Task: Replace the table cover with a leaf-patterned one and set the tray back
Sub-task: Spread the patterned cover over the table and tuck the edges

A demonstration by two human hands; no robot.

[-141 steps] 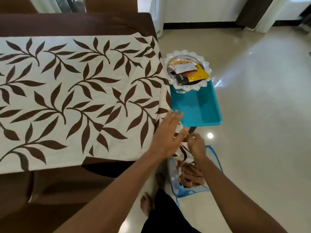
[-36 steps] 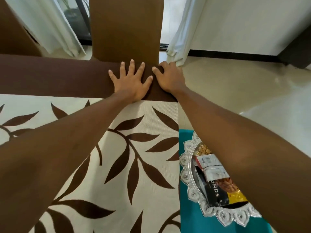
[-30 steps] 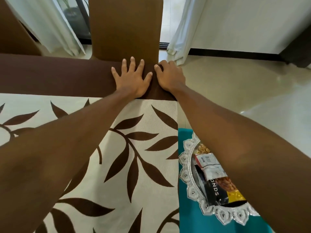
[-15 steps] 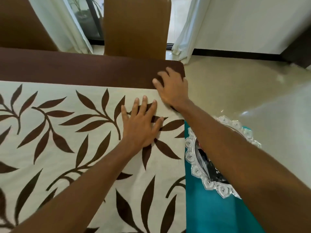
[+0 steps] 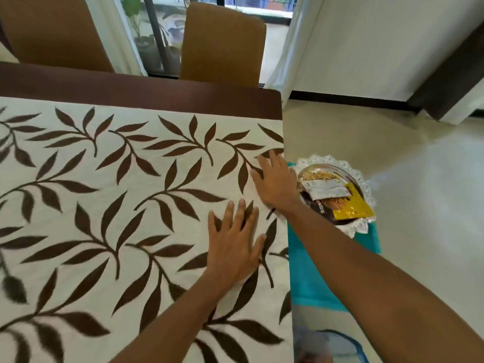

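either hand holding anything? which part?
Nothing held: the left hand and right hand both lie flat, fingers straight, on the leaf cover near its right edge.

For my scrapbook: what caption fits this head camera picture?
Left hand and right hand flat on the brown-leafed cream cloth cover; teal plastic tray with silver snack plate beside it.

Open leaf-patterned cover (image 5: 104,205) leftward; tray (image 5: 309,279) with plate (image 5: 368,195) beside right edge

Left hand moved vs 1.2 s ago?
Yes. The left hand came off the far brown strip, back toward the person, onto the leaf cover.
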